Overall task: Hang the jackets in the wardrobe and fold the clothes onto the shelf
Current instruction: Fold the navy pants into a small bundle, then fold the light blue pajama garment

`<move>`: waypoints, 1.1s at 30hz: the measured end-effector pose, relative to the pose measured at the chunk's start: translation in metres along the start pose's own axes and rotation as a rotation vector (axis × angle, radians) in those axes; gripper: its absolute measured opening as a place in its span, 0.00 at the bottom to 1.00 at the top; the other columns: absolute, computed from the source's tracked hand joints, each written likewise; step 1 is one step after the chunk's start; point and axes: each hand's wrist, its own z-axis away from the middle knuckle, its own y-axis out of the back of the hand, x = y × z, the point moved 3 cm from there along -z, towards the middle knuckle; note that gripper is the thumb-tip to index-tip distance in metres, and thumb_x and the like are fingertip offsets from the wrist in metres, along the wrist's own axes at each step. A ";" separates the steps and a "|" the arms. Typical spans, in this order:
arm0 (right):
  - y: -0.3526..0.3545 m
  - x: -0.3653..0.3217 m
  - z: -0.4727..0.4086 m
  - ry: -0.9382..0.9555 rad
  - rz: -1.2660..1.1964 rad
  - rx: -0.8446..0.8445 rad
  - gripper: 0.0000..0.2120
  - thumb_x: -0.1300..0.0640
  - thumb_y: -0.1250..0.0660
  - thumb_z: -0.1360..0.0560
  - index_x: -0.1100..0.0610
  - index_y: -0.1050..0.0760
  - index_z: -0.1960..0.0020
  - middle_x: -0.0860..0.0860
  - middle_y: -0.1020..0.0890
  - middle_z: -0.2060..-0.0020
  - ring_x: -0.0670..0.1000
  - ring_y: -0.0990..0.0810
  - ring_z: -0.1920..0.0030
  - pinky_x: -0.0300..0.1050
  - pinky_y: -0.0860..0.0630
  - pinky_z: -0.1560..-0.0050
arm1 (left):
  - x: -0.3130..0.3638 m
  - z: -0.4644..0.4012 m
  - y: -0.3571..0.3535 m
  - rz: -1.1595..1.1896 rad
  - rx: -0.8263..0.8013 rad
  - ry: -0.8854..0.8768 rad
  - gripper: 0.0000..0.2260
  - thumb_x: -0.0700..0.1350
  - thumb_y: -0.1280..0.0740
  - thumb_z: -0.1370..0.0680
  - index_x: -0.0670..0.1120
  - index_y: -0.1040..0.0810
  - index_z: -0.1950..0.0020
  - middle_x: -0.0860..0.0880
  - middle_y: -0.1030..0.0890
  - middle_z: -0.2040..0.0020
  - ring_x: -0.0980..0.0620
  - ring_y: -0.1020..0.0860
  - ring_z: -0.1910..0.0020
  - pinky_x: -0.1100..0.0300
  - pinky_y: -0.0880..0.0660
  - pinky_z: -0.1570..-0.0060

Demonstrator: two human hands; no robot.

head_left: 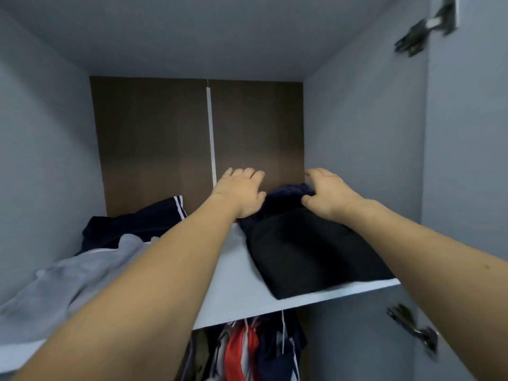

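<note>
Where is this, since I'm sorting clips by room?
Inside a wardrobe, probably in a bedroom. A white shelf holds folded black clothes, clothes hang below it, and door hinges show at the right.

Both hands reach onto the white shelf (236,281). The left hand (240,192) and right hand (328,192) rest on a folded black garment (310,251), fingers bent over its far edge. Left of the left fingers lie a navy striped garment (137,225) and grey garment (63,281).
</note>
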 end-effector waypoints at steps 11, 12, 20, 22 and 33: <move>0.118 0.035 0.155 -0.272 0.241 0.124 0.32 0.54 0.38 0.22 0.60 0.45 0.22 0.56 0.40 0.23 0.57 0.43 0.24 0.47 0.45 0.26 | 0.155 0.029 0.062 0.310 0.405 -0.297 0.26 0.52 0.42 0.19 0.47 0.40 0.21 0.45 0.39 0.23 0.44 0.40 0.25 0.45 0.45 0.25; 0.131 0.036 0.170 -0.281 0.253 0.151 0.31 0.54 0.39 0.22 0.59 0.45 0.22 0.56 0.40 0.23 0.57 0.43 0.24 0.47 0.45 0.26 | 0.169 0.036 0.070 0.321 0.444 -0.322 0.27 0.52 0.42 0.19 0.47 0.41 0.21 0.45 0.39 0.22 0.44 0.40 0.25 0.44 0.45 0.25; 0.252 0.050 0.330 -0.203 0.399 0.496 0.26 0.59 0.37 0.23 0.59 0.36 0.26 0.54 0.34 0.26 0.53 0.38 0.26 0.42 0.45 0.27 | 0.291 0.106 0.199 0.589 0.748 -0.502 0.28 0.51 0.44 0.22 0.45 0.39 0.22 0.43 0.37 0.23 0.41 0.39 0.25 0.42 0.46 0.24; 0.286 0.061 0.383 -0.165 0.440 0.567 0.25 0.60 0.35 0.24 0.60 0.34 0.28 0.54 0.32 0.28 0.54 0.36 0.27 0.44 0.43 0.27 | 0.328 0.131 0.229 0.710 0.817 -0.507 0.28 0.50 0.43 0.22 0.45 0.39 0.23 0.43 0.36 0.24 0.40 0.38 0.26 0.41 0.45 0.25; 0.429 0.179 0.677 -0.614 0.595 0.560 0.26 0.58 0.36 0.24 0.59 0.35 0.27 0.54 0.34 0.27 0.56 0.36 0.27 0.48 0.41 0.27 | 0.615 0.264 0.353 0.907 0.618 -0.726 0.28 0.52 0.46 0.18 0.49 0.47 0.19 0.47 0.46 0.20 0.45 0.50 0.21 0.46 0.58 0.22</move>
